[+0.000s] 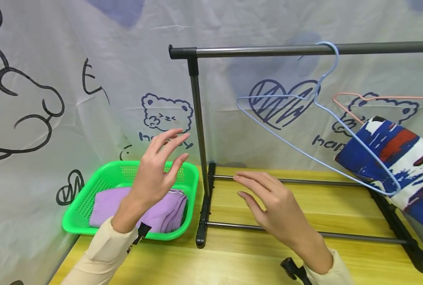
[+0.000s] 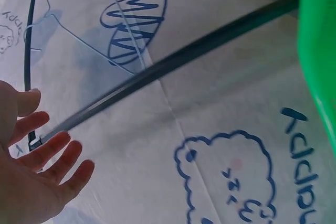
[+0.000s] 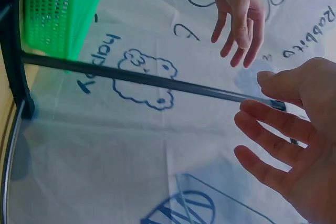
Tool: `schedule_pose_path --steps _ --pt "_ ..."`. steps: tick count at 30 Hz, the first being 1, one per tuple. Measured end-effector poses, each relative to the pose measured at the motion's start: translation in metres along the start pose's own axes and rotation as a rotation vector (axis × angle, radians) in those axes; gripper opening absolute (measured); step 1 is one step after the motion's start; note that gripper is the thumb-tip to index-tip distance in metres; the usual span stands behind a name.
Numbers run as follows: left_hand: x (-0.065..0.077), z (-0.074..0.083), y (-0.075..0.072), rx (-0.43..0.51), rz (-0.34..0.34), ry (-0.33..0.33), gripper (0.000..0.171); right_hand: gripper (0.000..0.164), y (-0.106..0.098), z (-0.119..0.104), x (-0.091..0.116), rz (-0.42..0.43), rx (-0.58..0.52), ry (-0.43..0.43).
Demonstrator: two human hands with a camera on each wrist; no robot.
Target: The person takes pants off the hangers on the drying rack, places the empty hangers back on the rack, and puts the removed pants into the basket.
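My left hand (image 1: pixel 153 174) is raised over the green basket (image 1: pixel 72 221), fingers loosely bent and nothing between them. Folded purple cloth (image 1: pixel 108 202) lies in that basket. To the right of the rack's upright post (image 1: pixel 199 118), my right hand (image 1: pixel 273 202) hangs in the air, also holding nothing, its fingers relaxed. A light blue hanger (image 1: pixel 275 128) hooks over the rack's top bar (image 1: pixel 254 51), above and to the right of the right hand. The left wrist view shows the left hand (image 2: pixel 37 166) with fingers spread; the right hand (image 3: pixel 294 135) looks likewise in its own view.
A pink hanger (image 1: pixel 386 97) and a blue, white and red patterned cloth (image 1: pixel 400 162) are at the right, partly behind the blue hanger. The rack's lower bars (image 1: pixel 268 228) and black foot (image 1: pixel 204 217) stand on the wooden table (image 1: pixel 183 261). A printed curtain (image 1: pixel 101 99) hangs behind.
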State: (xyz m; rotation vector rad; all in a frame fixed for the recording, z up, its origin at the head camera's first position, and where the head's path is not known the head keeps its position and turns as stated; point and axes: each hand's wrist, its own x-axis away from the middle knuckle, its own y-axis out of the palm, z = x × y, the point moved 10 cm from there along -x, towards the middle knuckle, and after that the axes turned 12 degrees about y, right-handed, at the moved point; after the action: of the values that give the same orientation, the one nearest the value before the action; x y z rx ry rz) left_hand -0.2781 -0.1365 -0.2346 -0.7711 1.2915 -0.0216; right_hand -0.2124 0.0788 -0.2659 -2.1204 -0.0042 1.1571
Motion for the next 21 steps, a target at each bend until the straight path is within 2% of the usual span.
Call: schedule_pose_path --steps 6,9,16,21 --pt "-0.026 0.011 -0.003 -0.049 0.087 0.069 0.046 0.035 -0.043 -0.017 0.006 0.121 -0.011 -0.081" --pt "-0.041 0.016 -0.005 -0.068 0.130 0.101 0.045 0.037 -0.065 -0.021 0.008 0.165 0.008 -0.085" --pt "-0.077 0.022 -0.006 -0.128 0.208 0.160 0.044 0.047 -0.103 -0.013 0.016 0.209 0.097 0.017" --pt "-0.098 0.022 -0.009 -0.172 0.275 0.208 0.045 0.055 -0.115 0.000 0.025 0.168 0.198 0.109"
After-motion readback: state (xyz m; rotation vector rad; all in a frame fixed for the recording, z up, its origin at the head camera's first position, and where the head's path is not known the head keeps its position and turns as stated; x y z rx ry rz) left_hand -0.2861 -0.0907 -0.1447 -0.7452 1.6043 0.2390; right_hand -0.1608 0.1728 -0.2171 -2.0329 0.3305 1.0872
